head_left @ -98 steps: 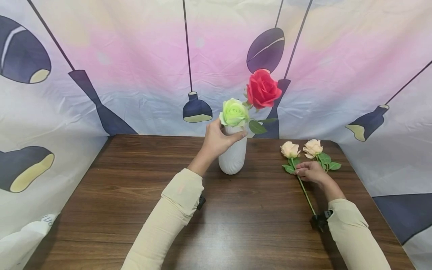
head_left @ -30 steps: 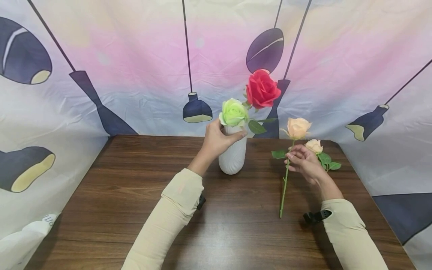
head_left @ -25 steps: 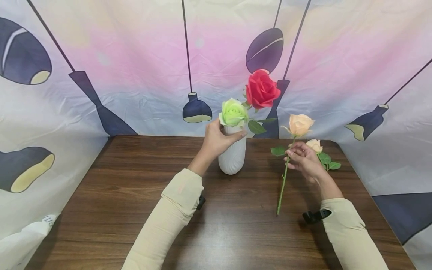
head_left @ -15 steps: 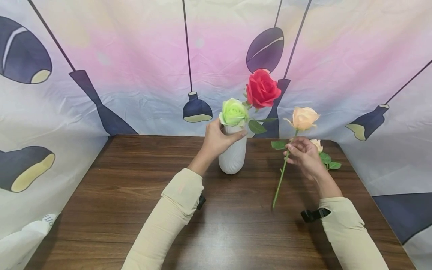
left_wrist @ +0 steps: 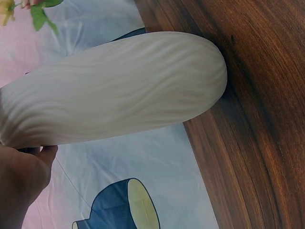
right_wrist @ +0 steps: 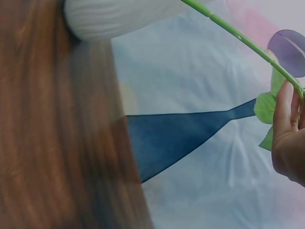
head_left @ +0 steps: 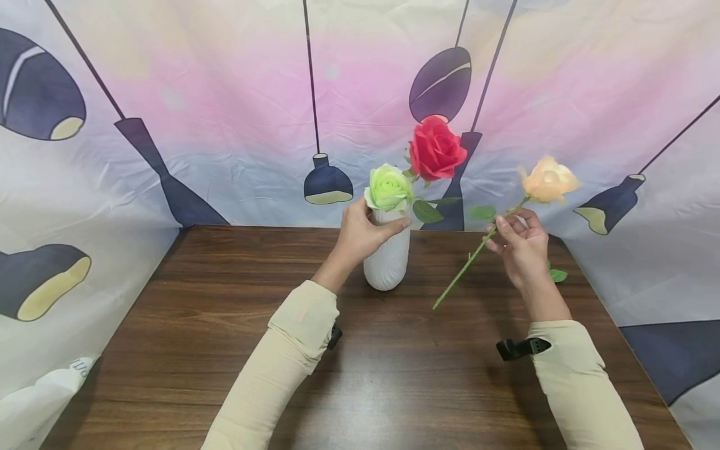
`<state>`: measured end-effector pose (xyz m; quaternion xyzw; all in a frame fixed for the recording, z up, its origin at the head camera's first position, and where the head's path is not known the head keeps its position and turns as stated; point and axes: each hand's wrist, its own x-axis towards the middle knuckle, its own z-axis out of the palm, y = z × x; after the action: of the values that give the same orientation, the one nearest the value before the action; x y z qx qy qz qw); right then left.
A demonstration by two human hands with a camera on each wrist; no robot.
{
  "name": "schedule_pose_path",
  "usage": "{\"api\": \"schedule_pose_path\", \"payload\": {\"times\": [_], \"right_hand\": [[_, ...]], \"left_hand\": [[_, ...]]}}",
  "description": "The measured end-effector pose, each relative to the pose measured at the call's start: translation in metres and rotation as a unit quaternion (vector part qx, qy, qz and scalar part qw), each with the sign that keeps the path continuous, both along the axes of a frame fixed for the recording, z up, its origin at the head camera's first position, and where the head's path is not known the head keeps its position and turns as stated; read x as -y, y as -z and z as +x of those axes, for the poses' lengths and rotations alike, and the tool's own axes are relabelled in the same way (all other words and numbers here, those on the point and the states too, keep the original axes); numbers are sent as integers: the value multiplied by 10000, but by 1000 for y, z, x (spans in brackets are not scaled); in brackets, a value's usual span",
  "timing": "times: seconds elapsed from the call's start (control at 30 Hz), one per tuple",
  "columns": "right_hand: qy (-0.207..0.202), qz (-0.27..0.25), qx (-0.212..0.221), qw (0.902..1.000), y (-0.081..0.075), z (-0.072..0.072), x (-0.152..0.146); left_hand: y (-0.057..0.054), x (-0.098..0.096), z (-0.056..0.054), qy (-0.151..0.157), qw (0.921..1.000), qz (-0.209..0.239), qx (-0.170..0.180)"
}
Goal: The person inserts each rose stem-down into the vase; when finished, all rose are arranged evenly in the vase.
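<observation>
patterned cloth (head_left: pixel 225 94), pink, cream and pale blue with dark hanging lamps printed on it, hangs behind a brown wood-grain table (head_left: pixel 197 375) that stretches out under both my hands, which are well apart from each other. my left hand (head_left: pixel 364 230) grips the white vase (head_left: pixel 388 259) near its top, thumb round the near side; the vase stands on the table, its wavy ridges running below my fingers. just above that hand a light green rose (head_left: pixel 388 187) sits at the mouth of the vase, and up and to the right of it a red rose (head_left: pixel 435 149) rises higher, with dark green leaves under it. off to the right, my right hand (head_left: pixel 524 247) pinches the stem of a peach rose (head_left: pixel 548 180), held up over the table. it leans: the bloom is up and to the right of my fingers, the bare stem end slants down to the left, apart from the vase. beside my right wrist, partly hidden behind it, more green leaves (head_left: pixel 557 275) show.
</observation>
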<state>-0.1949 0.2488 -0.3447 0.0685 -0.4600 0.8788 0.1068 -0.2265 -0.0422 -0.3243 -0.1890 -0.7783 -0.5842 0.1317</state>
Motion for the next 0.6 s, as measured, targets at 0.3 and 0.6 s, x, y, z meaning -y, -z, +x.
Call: {"api": "schedule_pose_path", "payload": {"times": [0.3, 0.6], "right_hand": [[409, -817, -514, 9945, -29, -5, 4], [822, -1651, -688, 9804, -55, -9, 8]], "left_hand": [[0, 0, -1, 23, 10000, -44, -27], [1, 1, -1, 17, 10000, -23, -2]]}}
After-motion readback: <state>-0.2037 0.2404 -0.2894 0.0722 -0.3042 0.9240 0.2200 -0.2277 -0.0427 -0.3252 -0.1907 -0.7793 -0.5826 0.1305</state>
